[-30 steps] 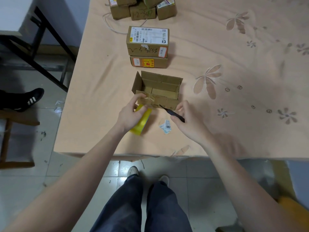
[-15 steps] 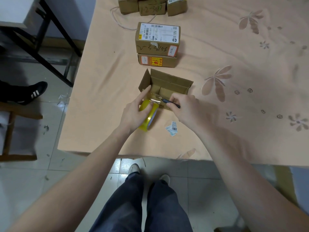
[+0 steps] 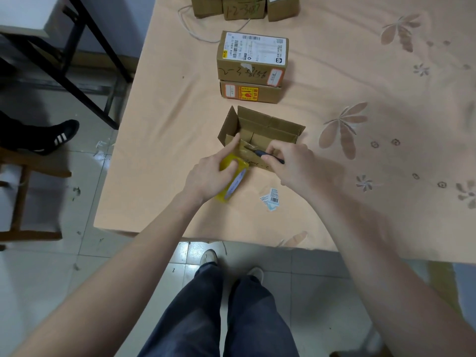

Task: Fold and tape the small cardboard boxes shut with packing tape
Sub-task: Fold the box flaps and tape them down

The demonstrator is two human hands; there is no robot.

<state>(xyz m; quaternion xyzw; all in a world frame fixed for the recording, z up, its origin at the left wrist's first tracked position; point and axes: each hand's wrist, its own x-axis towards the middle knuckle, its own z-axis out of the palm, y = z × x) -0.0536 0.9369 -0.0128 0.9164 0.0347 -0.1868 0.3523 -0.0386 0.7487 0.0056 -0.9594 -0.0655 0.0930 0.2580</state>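
Here the open box (image 3: 260, 135), flaps up near the table's (image 3: 164, 124) front edge, shows only cardboard inside; left hand (image 3: 208, 176) grips the tape roll (image 3: 233, 180), forefinger outstretched, right hand (image 3: 296, 166) pinches a dark blade (image 3: 268, 157).

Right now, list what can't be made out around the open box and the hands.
Head view, the only one:
- Dark tool: the right hand covers most of it; its tip is blurred, so what it is stays unclear.
- Tape roll: the left hand hides much of it.
- Open box: its near wall and floor are screened by both hands.
- Far boxes: cut off by the top edge.
- Labels: print too small.
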